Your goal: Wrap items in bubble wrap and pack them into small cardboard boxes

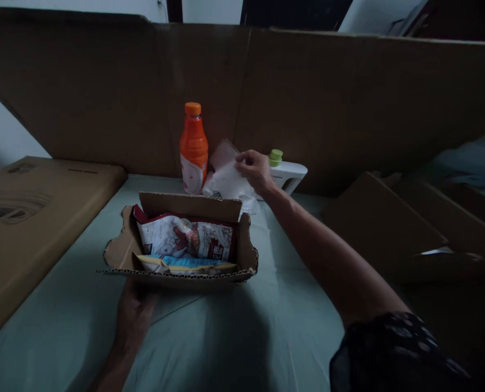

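An open cardboard box (189,280) stands in the middle of the sheet-covered surface. Inside lean a white and dark-red food packet (172,235) and a blue and yellow packet (197,262). My left hand (134,313) grips the box low on its front left side; the fingertips are hidden behind the cardboard. Beyond the box, my right hand (255,170) pinches a thin translucent plastic sheet or bag (229,179) between thumb and fingers. This hangs between an orange bottle (194,149) and a white jug with a green cap (293,173), partly covering the jug.
A large flat carton (42,218) lies on the left. Tall cardboard panels (327,103) wall off the back. Open cardboard boxes (383,223) stand in shadow on the right. Clear bubble wrap (249,206) lies just behind the box. The surface has a pale green sheet (291,326).
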The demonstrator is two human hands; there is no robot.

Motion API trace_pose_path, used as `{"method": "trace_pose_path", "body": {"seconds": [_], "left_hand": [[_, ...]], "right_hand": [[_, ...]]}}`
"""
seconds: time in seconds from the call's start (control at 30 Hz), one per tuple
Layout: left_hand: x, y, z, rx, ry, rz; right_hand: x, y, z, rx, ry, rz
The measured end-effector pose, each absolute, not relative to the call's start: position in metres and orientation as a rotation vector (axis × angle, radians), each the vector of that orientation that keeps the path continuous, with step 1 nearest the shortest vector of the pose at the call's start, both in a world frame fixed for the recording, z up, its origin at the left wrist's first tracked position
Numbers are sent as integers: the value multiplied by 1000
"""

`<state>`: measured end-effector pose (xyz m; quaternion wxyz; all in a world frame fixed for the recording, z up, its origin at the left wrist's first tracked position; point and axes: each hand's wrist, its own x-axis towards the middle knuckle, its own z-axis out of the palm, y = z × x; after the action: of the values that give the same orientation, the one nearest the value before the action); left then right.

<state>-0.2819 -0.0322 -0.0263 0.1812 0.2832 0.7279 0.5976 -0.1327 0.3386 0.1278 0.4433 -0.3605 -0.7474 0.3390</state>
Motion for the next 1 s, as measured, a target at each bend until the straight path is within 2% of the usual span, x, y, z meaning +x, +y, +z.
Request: {"method": "trace_pose_path", "body": {"seconds": [0.2,0.37,0.47,0.57,0.7,0.8,1.0], "left_hand": [[-283,-30,-24,835,1995,1693],[-286,-29,-22,862,1975,1711],[-287,-30,-19,879,2016,1701],[-287,-29,-14,916,2035,1697],[-287,-31,-13,920,2044,1711],[-288,-33,-14,944,2072,1709],[-289,-39,-9,916,2225,1642]], "right_hand": [[-39,270,143,-888,-1609,1120],[29,177,93,-1211,-1354,1432],[60,126,59,-1370,-1481,1624],[90,97,50,-1448,-1792,1397],[111,87,67,-1460,-2045,989],[98,84,76,-1304,-2154,967],[30,75,61,-1074,-2161,1210]]}}
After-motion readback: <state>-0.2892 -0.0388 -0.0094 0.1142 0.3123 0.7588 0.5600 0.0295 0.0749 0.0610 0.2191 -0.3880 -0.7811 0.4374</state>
